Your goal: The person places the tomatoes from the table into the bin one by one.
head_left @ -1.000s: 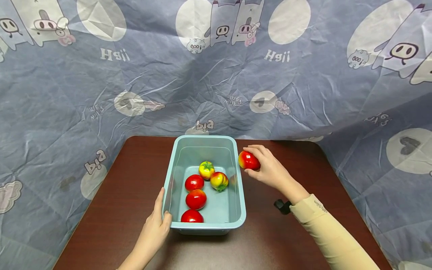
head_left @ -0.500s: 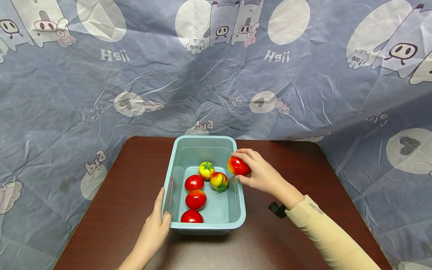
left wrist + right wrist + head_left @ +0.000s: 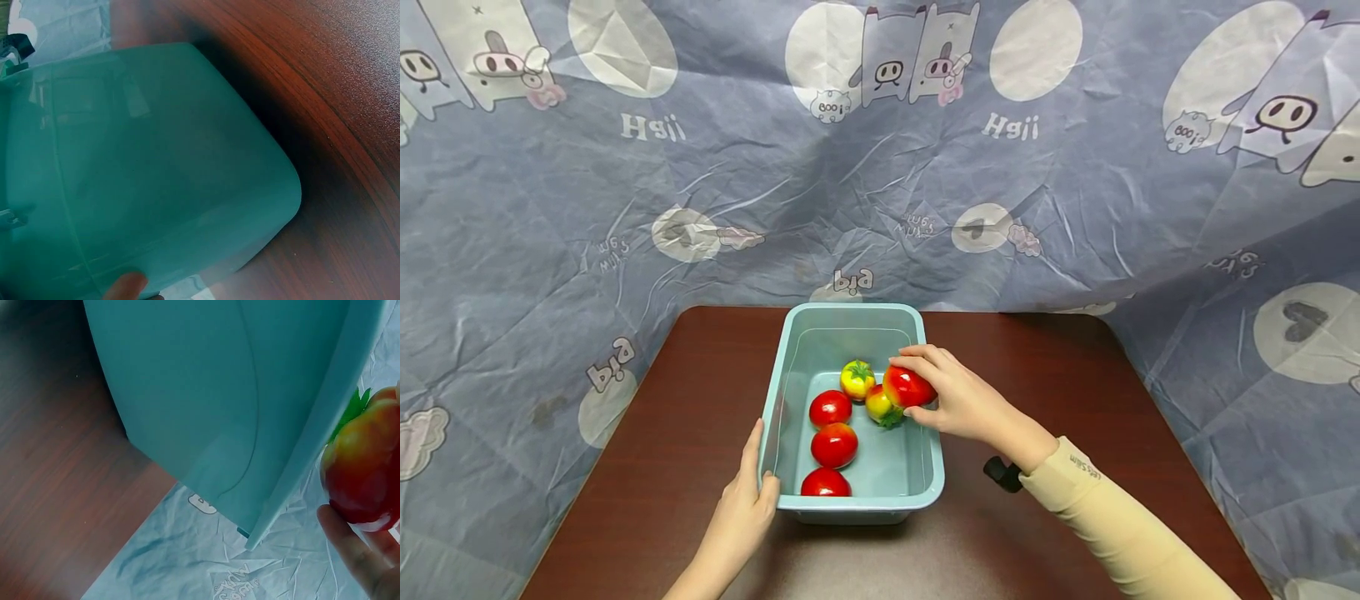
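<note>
A toy tomato [image 3: 908, 386], glossy red with a yellow end, is held between the fingers and thumb of my right hand [image 3: 962, 396] over the right side of the light-blue plastic bin [image 3: 934, 450]. In the right wrist view green leaves show at one end of this toy tomato [image 3: 364, 465]. My left hand [image 3: 741, 504] grips the bin at its near left corner, thumb at the rim. Inside, two yellow-and-red toy tomatoes [image 3: 857, 379] with green leaves lie near several red ones [image 3: 833, 445]. The held one partly hides one of them in the head view.
The bin stands on a dark reddish-brown table [image 3: 1045, 367]. Behind the table hangs a grey-blue cloth [image 3: 820, 183] with cartoon prints. Under the right wrist a small black device [image 3: 1002, 474] sticks out by the sleeve.
My right hand has carried the toy tomato leftward and slightly nearer, from beyond the bin's right rim to over its inside. The left hand and the bin have stayed put.
</note>
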Motion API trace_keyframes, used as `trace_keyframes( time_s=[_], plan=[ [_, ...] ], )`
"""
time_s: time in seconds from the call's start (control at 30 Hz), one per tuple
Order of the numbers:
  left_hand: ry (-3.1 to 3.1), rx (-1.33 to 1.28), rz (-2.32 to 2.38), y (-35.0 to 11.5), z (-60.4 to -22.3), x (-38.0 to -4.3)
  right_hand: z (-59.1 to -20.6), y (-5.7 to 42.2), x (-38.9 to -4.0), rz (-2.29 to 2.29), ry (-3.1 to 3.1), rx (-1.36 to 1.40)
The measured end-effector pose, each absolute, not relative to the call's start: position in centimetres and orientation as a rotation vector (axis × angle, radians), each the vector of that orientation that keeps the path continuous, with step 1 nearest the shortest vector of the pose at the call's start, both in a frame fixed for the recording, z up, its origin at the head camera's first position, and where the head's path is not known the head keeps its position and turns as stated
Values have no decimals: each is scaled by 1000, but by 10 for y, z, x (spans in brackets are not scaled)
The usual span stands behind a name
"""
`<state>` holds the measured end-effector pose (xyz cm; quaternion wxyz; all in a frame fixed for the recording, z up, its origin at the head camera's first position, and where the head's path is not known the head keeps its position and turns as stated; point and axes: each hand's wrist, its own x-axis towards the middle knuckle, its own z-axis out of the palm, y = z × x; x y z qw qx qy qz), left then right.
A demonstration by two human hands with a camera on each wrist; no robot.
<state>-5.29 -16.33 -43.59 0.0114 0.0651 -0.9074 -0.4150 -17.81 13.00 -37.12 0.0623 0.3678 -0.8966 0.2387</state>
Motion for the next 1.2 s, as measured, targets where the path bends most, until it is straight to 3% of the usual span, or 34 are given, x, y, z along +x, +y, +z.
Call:
trace_keyframes(
  time_s=[1.2],
  plan=[
    [-2814,192,-1316,-164,-434,-52,-382,130,-167,668,-2681,1164]
  ],
)
